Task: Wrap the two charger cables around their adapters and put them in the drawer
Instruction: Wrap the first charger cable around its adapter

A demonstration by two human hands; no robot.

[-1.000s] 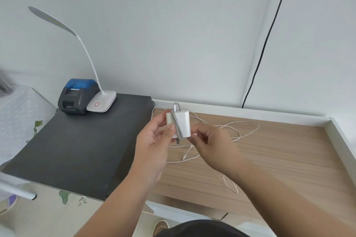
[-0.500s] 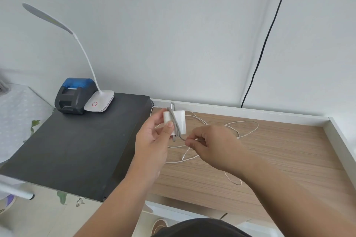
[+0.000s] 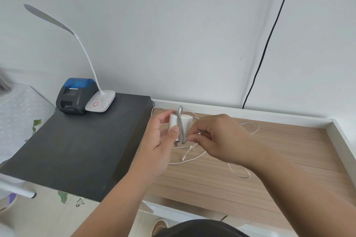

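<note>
A person stands over a wood-grain desktop [image 3: 269, 159] edged with a white raised rim, against a plain white wall. To the left, a black board [image 3: 77, 146] lies level with the desk and carries a small black and blue printer [image 3: 76, 95] and a white gooseneck desk lamp [image 3: 100, 101]. A thin black wire [image 3: 269, 32] runs down the wall on the right.

Both forearms reach in from below and meet above the back of the desk. The left hand [image 3: 159, 140] holds a white charger adapter [image 3: 180, 124] upright, fingers curled behind it and the thumb pressed on its front face. A grey cable [image 3: 180, 125] already runs in a few turns around the adapter's body. The right hand [image 3: 217, 136] pinches the loose end of that grey cable just beside the adapter's lower right corner, fingers curled in.

On the desk beneath the hands, a thin white cable [image 3: 250, 127] sprawls in loose loops, unwrapped. Its adapter cannot be made out.

This looks like the close of the first wrap: little grey cable appears to be left. The next move probably calls for tucking or pressing down that last end so the turns hold, with the left thumb keeping them from slipping. No open drawer is clearly visible, so where the bundle goes cannot be told. The white cable has yet to be wound.
</note>
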